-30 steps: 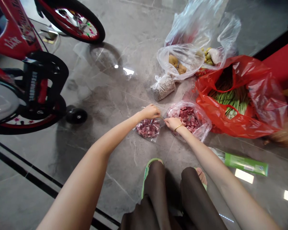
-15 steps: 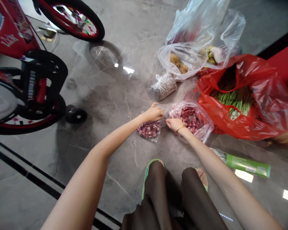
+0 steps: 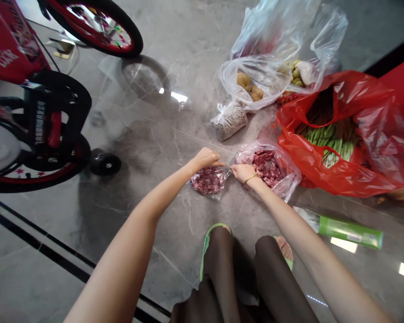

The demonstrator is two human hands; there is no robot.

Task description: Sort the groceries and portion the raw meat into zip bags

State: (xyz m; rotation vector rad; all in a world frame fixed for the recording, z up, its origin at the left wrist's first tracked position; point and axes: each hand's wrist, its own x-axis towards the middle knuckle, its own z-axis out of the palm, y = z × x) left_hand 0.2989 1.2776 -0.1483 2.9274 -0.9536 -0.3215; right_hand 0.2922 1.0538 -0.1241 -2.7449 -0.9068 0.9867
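A small clear plastic bag of cut red meat (image 3: 208, 181) lies on the grey floor. My left hand (image 3: 207, 158) is closed at the bag's upper edge, its fingers pointing right along the opening. My right hand (image 3: 243, 173), with a gold bangle at the wrist, pinches the right end of that same edge. Just beyond the right hand, a larger open plastic bag (image 3: 291, 168) holds more chopped meat (image 3: 269, 167). The fingertips of both hands are small in view, and the exact grip is partly hidden.
A red bag (image 3: 373, 172) of green vegetables stands at right. Behind are a knotted bag of small grains (image 3: 229, 122) and a clear bag with potatoes (image 3: 245, 83). A green packet (image 3: 350, 231) lies at lower right. A child's bicycle (image 3: 47, 112) with a training wheel occupies the left.
My left hand has shifted left along the small bag's top edge, away from the right hand. The right hand stays nearly in place at the bag's corner.
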